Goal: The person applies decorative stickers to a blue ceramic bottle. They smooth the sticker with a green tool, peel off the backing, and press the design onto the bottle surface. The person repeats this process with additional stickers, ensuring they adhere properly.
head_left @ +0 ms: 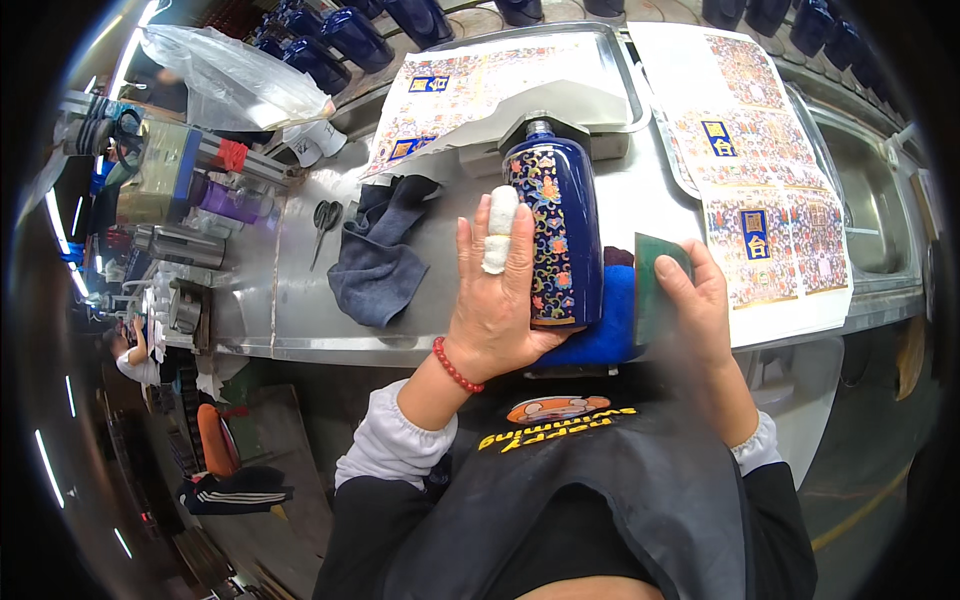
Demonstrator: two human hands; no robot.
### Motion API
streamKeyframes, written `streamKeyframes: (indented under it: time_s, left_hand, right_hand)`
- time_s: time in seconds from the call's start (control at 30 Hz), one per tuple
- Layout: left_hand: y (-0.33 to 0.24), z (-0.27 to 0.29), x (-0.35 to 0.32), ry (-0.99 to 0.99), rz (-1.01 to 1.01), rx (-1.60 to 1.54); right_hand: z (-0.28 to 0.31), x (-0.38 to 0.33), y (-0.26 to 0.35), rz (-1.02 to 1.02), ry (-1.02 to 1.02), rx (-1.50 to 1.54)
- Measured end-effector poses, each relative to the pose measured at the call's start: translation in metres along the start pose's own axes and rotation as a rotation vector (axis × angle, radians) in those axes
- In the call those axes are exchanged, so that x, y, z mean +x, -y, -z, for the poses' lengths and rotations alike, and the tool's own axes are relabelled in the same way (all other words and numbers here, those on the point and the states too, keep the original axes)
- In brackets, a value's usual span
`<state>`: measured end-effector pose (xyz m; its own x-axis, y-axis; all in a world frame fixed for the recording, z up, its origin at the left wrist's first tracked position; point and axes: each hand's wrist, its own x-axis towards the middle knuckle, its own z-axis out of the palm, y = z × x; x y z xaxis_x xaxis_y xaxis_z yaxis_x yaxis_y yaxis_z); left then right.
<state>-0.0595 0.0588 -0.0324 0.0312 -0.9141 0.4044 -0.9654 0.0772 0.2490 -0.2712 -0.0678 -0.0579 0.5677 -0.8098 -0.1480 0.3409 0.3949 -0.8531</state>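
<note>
A dark blue bottle (575, 220) lies on its side, its neck pointing away from me, with a colourful floral decal (553, 240) on its surface. Flat along the bottle's left side rests my left hand (487, 325), fingers stretched out and thumb by the bottle's base. One of its fingers is wrapped in a white bandage (500, 232). To the right of the bottle, my right hand (702, 300) grips a flat dark green scraper (652, 290) between thumb and fingers. A bright blue cloth (612, 318) lies below the bottle, partly hidden by it.
Printed decal sheets (735, 150) lie right of the bottle, and another sheet (420, 100) is in a metal tray behind. A grey-blue cloth (380, 265) and black scissors (324, 225) are on the left. Several blue bottles (355, 38) stand at the back; a sink (865, 215) is far right.
</note>
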Motion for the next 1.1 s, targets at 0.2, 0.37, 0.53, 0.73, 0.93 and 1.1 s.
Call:
streamKeyframes:
  time_s: [0.2, 0.37, 0.53, 0.73, 0.93, 1.1]
  left_hand:
    - [-0.015, 0.013, 0.009, 0.122, -0.084, 0.06]
    - [-0.011, 0.026, 0.022, 0.273, -0.228, -0.054]
    - [0.015, 0.023, 0.045, 0.099, 0.007, -0.136]
    - [0.02, 0.024, 0.064, 0.126, -0.125, 0.135]
    - [0.01, 0.018, 0.079, 0.126, -0.252, 0.152]
    - [0.014, 0.017, 0.055, 0.055, -0.136, -0.092]
  right_hand:
    - [-0.004, 0.004, -0.006, -0.032, -0.005, -0.006]
    - [-0.006, 0.003, -0.003, -0.025, -0.001, -0.058]
    - [0.0, 0.004, 0.006, -0.028, -0.005, -0.081]
    - [0.003, 0.01, 0.002, -0.03, 0.018, -0.081]
    - [0.001, 0.012, -0.001, -0.032, 0.003, -0.076]
    - [0.005, 0.009, 0.007, -0.032, -0.043, -0.074]
